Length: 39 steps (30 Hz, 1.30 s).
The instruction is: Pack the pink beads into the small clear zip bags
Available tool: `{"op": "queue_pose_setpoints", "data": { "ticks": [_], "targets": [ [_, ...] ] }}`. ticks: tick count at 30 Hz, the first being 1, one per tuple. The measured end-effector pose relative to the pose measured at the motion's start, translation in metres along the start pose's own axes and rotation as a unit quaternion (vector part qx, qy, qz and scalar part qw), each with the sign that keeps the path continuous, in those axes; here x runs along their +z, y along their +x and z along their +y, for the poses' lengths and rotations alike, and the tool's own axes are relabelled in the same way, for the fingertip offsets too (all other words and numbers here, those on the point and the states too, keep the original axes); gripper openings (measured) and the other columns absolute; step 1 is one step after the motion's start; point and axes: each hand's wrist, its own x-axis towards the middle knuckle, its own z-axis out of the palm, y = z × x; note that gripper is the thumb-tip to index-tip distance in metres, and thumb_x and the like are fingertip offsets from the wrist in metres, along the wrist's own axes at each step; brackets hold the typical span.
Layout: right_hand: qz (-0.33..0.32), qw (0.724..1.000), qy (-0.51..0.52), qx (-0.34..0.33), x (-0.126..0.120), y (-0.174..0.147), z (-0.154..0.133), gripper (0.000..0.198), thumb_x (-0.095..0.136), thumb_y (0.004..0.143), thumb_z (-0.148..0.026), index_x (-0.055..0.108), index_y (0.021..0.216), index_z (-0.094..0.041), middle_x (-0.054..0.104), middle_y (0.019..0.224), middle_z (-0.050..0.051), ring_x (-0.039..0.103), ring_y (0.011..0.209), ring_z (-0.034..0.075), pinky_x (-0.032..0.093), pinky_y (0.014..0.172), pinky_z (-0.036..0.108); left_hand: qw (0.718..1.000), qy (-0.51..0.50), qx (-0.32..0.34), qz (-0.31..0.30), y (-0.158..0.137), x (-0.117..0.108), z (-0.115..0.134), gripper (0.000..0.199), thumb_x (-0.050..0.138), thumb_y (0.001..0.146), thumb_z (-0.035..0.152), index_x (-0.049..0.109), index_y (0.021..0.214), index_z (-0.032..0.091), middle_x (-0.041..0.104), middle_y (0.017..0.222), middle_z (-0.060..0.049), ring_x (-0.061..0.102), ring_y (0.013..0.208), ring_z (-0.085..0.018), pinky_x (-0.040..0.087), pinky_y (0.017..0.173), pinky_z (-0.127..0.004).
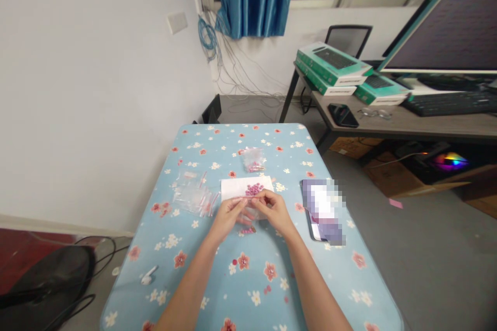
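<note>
My left hand [228, 217] and my right hand [273, 210] meet over the middle of the table, both closed in a pinch. Between them they grip the reddish top edge of a small clear zip bag [253, 212]. Several pink beads [247, 230] and a gold-coloured bit show low in the bag, below my fingers. Just beyond my hands, loose pink beads [254, 189] lie heaped on a white sheet of paper [233, 186]. Farther back lies another clear zip bag [254, 158] with pink pieces inside. Left of the paper is a loose pile of clear zip bags [193, 194].
The table [217, 289] has a blue flowered cover. A phone [320, 209], partly pixelated, lies at right, and a white earbud [149, 275] at front left. Behind to the right, a desk [427, 123] carries green keyboard boxes [330, 64], a black phone [343, 115], glasses and a monitor.
</note>
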Motion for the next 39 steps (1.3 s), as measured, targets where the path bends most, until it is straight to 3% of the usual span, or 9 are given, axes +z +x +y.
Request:
{"op": "queue_pose_setpoints", "data": {
  "ticks": [12, 22, 30, 36, 39],
  "targets": [
    [-0.025, 1.000, 0.004, 0.003, 0.005, -0.001, 0.001, 0.024, 0.065, 0.076, -0.040, 0.062, 0.069, -0.017, 0.031, 0.055, -0.006, 0.032, 0.053, 0.010, 0.028, 0.052, 0.024, 1.000, 0.018, 0.000, -0.021, 0.000, -0.003, -0.004, 0.046, 0.066, 0.075, 0.049, 0.072, 0.100, 0.012, 0.071, 0.090, -0.012, 0.064, 0.063, -0.015, 0.056, 0.054, -0.025],
    [0.008, 1.000, -0.014, -0.013, 0.000, -0.001, -0.002, 0.025, 0.065, 0.075, -0.040, 0.061, 0.065, -0.018, 0.039, 0.054, -0.005, 0.034, 0.054, 0.011, 0.029, 0.053, 0.025, 1.000, 0.006, -0.003, -0.003, 0.000, 0.002, -0.002, 0.068, 0.054, 0.074, 0.067, 0.066, 0.112, 0.012, 0.071, 0.092, -0.014, 0.065, 0.061, -0.017, 0.057, 0.053, -0.029],
    [0.002, 1.000, -0.021, -0.020, -0.006, 0.000, 0.002, 0.029, 0.066, 0.075, -0.042, 0.060, 0.060, -0.018, 0.041, 0.054, -0.004, 0.036, 0.054, 0.011, 0.030, 0.054, 0.025, 1.000, -0.006, 0.010, -0.001, 0.000, -0.004, -0.001, 0.066, 0.048, 0.080, 0.065, 0.058, 0.125, 0.018, 0.070, 0.102, -0.012, 0.066, 0.065, -0.016, 0.058, 0.056, -0.029],
    [-0.009, 0.999, -0.022, -0.024, -0.007, -0.001, 0.000, 0.031, 0.067, 0.075, -0.041, 0.057, 0.057, -0.018, 0.043, 0.054, -0.004, 0.037, 0.055, 0.011, 0.030, 0.055, 0.025, 1.000, -0.005, 0.014, 0.012, -0.001, -0.004, 0.001, 0.070, 0.051, 0.078, 0.066, 0.054, 0.129, 0.018, 0.071, 0.097, -0.012, 0.066, 0.065, -0.016, 0.057, 0.055, -0.028],
    [0.024, 1.000, 0.006, -0.012, -0.010, 0.000, 0.004, 0.030, 0.066, 0.076, -0.043, 0.058, 0.061, -0.018, 0.044, 0.055, -0.003, 0.038, 0.055, 0.011, 0.031, 0.055, 0.025, 0.999, 0.016, 0.025, 0.019, -0.001, -0.005, 0.002, 0.063, 0.060, 0.076, 0.058, 0.057, 0.124, 0.018, 0.071, 0.097, -0.011, 0.067, 0.065, -0.016, 0.056, 0.056, -0.027]
  ]
}}
